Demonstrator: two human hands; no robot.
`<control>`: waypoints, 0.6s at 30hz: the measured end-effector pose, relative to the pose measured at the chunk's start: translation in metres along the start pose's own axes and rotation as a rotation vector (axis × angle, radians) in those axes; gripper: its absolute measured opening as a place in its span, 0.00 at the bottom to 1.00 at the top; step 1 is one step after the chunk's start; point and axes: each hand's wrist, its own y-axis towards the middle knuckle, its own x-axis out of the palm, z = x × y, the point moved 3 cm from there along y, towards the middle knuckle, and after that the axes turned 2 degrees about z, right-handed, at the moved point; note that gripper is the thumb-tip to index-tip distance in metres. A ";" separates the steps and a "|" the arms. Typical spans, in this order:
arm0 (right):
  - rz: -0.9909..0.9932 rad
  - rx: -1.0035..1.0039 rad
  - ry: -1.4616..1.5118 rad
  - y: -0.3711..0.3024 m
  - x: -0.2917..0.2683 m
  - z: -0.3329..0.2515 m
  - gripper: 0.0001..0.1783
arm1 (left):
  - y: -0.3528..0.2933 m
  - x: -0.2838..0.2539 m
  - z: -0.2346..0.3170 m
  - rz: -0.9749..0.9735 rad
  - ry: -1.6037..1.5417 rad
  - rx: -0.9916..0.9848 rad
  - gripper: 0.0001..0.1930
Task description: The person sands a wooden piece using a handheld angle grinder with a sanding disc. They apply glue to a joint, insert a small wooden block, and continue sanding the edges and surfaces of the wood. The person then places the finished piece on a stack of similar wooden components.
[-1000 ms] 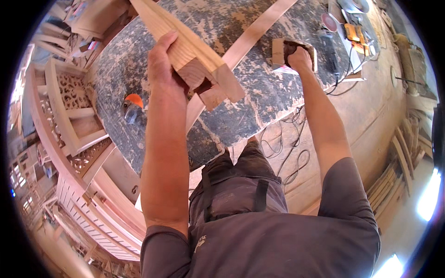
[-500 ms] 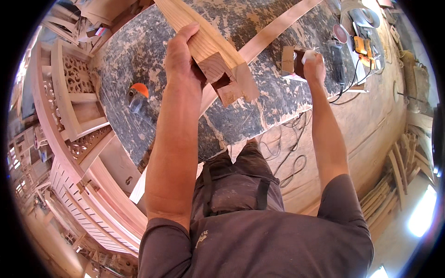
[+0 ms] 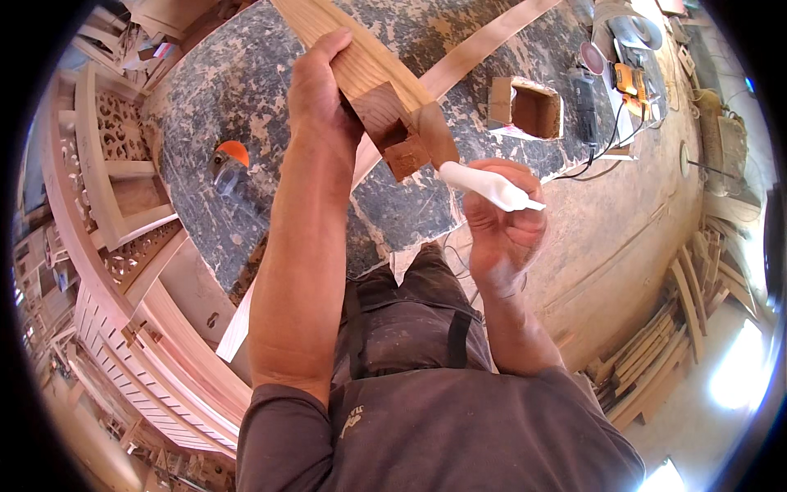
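My left hand [image 3: 318,90] is closed around a thick wooden piece [image 3: 370,61], whose notched end points toward me above the table. A squared notch is cut into that end. In my right hand [image 3: 507,234] is a white squeeze bottle [image 3: 485,185] with a narrow nozzle, its tip pointing right. The bottle's other end lies close to the notched end of the wood; whether they touch I cannot tell. On the table to the right stands an open cardboard box [image 3: 525,108], with brown inside walls.
A long flat wooden strip [image 3: 484,49] crosses the worn, mottled table [image 3: 238,90]. An orange-and-clear object [image 3: 233,156] lies at left. Power tools [image 3: 627,82] with cords lie at far right. Carved wooden furniture [image 3: 123,156] stands left of the table; stacked wood pieces [image 3: 656,328] lie at right.
My right hand has lifted the white bottle out of the cardboard box and brought it left and nearer to me, beside the notched wood. The left hand still grips the wood.
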 end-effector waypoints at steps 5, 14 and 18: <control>-0.114 -0.239 -0.275 0.008 0.021 0.003 0.15 | 0.002 -0.003 -0.003 -0.055 -0.024 -0.025 0.24; -0.098 -0.267 -0.379 0.013 0.018 -0.004 0.14 | 0.009 -0.006 -0.007 -0.090 -0.066 -0.031 0.27; -0.083 -0.303 -0.402 0.016 0.023 -0.002 0.13 | 0.010 -0.006 -0.007 -0.115 -0.065 -0.031 0.28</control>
